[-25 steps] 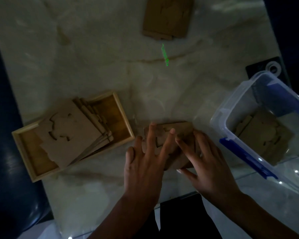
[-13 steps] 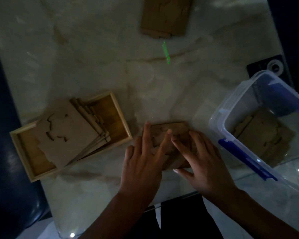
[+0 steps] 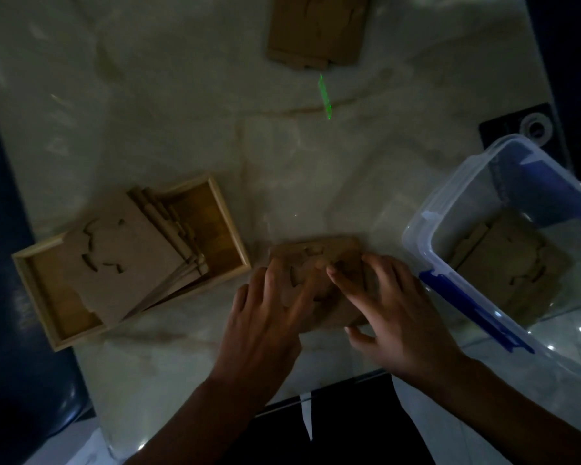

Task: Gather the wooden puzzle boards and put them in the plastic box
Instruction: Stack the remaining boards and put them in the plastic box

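Observation:
A small stack of wooden puzzle boards (image 3: 319,251) lies on the marble table near the front edge. My left hand (image 3: 269,310) lies flat on its left part, fingers straight. My right hand (image 3: 393,307) rests on its right part, fingers stretched over the boards and thumb at the near edge. To the right stands the clear plastic box (image 3: 416,229) with blue clips; boards (image 3: 510,263) lie inside it. A wooden tray (image 3: 230,226) at the left holds a fanned stack of boards (image 3: 125,256). More boards (image 3: 319,28) lie at the table's far edge.
A green light streak (image 3: 325,97) shows on the table between the far boards and my hands. A black object with a white ring (image 3: 534,127) sits behind the plastic box. Dark floor borders the table on the left and right.
Both hands have slid slightly back toward me over the boards, and the fingers lie closer together. The boards stay on the table.

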The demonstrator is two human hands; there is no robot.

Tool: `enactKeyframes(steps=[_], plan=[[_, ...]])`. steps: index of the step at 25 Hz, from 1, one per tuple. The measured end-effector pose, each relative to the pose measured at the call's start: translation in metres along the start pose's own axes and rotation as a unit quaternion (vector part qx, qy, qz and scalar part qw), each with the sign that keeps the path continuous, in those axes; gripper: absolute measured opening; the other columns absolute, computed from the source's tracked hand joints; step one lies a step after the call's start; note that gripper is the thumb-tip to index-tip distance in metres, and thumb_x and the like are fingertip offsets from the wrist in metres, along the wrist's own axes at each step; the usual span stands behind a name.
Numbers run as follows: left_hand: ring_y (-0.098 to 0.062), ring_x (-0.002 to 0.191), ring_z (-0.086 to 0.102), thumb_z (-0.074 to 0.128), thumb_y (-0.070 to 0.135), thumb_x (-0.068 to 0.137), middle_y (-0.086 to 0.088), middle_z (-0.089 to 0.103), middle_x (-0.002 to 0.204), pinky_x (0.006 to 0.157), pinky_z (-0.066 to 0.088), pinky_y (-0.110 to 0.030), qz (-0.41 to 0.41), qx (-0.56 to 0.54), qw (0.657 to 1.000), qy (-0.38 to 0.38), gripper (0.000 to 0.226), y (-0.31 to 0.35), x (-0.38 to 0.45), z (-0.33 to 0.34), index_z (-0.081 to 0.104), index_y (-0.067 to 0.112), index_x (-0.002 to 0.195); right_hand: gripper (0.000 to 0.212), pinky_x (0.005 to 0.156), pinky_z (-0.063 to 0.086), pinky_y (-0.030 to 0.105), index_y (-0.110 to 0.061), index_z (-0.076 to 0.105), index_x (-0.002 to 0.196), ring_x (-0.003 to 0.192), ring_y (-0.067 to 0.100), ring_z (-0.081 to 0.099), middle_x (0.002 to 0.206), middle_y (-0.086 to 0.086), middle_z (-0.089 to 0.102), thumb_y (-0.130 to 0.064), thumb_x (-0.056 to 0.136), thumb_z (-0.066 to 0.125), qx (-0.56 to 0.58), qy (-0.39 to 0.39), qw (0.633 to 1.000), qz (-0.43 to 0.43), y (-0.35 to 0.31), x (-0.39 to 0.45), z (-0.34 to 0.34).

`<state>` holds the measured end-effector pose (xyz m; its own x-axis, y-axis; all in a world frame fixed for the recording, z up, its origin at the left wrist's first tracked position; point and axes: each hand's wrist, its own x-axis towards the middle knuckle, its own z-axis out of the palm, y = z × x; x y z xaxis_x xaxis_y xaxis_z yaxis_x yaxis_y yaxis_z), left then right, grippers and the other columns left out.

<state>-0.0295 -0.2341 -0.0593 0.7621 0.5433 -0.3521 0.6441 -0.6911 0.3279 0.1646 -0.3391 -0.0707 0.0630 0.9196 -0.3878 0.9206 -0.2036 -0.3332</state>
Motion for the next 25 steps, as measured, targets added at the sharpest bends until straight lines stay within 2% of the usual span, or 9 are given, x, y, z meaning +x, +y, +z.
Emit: enactKeyframes(steps=[3, 7, 15, 18, 21, 23, 25], plan=[[-0.040, 0.124, 0.048, 0.082, 0.021, 0.063, -0.026, 0.033, 0.148, 0.090, 0.053, -0.046, -0.002, -0.010, 1.000, 0.001, 0.106, -0.001, 0.001, -0.001, 0.026, 0.024, 0.152, 0.095, 0.082, 0.056, 0.052, -0.029, 0.039, 0.151, 0.120, 0.044, 0.052, 0.136, 0.027, 0.050, -0.045, 0.068, 0.083, -0.020, 0.001, 1.000, -0.012, 0.003, 0.003, -0.004], [-0.038, 0.125, 0.046, 0.088, 0.031, 0.060, -0.025, 0.027, 0.150, 0.090, 0.054, -0.044, 0.000, 0.006, 1.000, -0.010, 0.102, -0.003, 0.001, 0.001, 0.037, 0.018, 0.148, 0.095, 0.081, 0.055, 0.052, -0.028, 0.038, 0.151, 0.116, 0.044, 0.053, 0.134, 0.028, 0.049, -0.047, 0.069, 0.082, -0.044, 0.008, 0.999, -0.029, 0.006, 0.004, -0.003], [-0.042, 0.129, 0.046, 0.086, 0.033, 0.062, -0.027, 0.029, 0.153, 0.089, 0.051, -0.048, 0.002, 0.046, 0.998, -0.038, 0.095, -0.004, -0.001, 0.004, 0.041, 0.016, 0.144, 0.096, 0.087, 0.052, 0.052, -0.030, 0.032, 0.154, 0.125, 0.044, 0.048, 0.142, 0.026, 0.045, -0.052, 0.074, 0.078, -0.050, -0.006, 0.999, -0.015, 0.004, 0.000, 0.001], [-0.042, 0.129, 0.047, 0.081, 0.040, 0.066, -0.025, 0.033, 0.153, 0.088, 0.051, -0.048, -0.005, 0.051, 0.998, -0.046, 0.089, -0.003, -0.001, 0.001, 0.043, 0.017, 0.144, 0.097, 0.095, 0.047, 0.055, -0.034, 0.022, 0.157, 0.135, 0.045, 0.040, 0.153, 0.027, 0.033, -0.059, 0.078, 0.071, -0.038, -0.020, 0.999, 0.003, -0.001, 0.000, -0.001], [-0.039, 0.133, 0.042, 0.065, 0.052, 0.081, -0.021, 0.035, 0.154, 0.093, 0.048, -0.048, -0.019, 0.040, 0.998, -0.042, 0.072, -0.003, 0.001, -0.003, 0.046, 0.020, 0.143, 0.087, 0.105, 0.038, 0.058, -0.037, 0.008, 0.159, 0.145, 0.044, 0.027, 0.163, 0.025, 0.013, -0.071, 0.089, 0.046, -0.007, -0.035, 0.999, 0.012, -0.005, 0.002, -0.002], [-0.038, 0.133, 0.042, 0.065, 0.043, 0.085, -0.019, 0.039, 0.151, 0.095, 0.048, -0.049, -0.023, 0.038, 0.999, -0.028, 0.063, -0.002, 0.004, -0.005, 0.048, 0.020, 0.140, 0.075, 0.107, 0.040, 0.059, -0.034, 0.017, 0.158, 0.146, 0.044, 0.026, 0.163, 0.024, 0.011, -0.061, 0.094, 0.045, 0.019, -0.020, 0.999, 0.022, -0.008, 0.003, -0.001], [-0.037, 0.131, 0.043, 0.071, 0.032, 0.083, -0.018, 0.043, 0.145, 0.095, 0.048, -0.048, -0.026, 0.036, 0.999, -0.016, 0.060, -0.002, 0.009, -0.007, 0.048, 0.021, 0.138, 0.068, 0.104, 0.043, 0.060, -0.028, 0.031, 0.154, 0.145, 0.046, 0.027, 0.162, 0.026, 0.015, -0.050, 0.094, 0.054, 0.029, 0.000, 0.999, 0.026, -0.011, 0.005, 0.000]])
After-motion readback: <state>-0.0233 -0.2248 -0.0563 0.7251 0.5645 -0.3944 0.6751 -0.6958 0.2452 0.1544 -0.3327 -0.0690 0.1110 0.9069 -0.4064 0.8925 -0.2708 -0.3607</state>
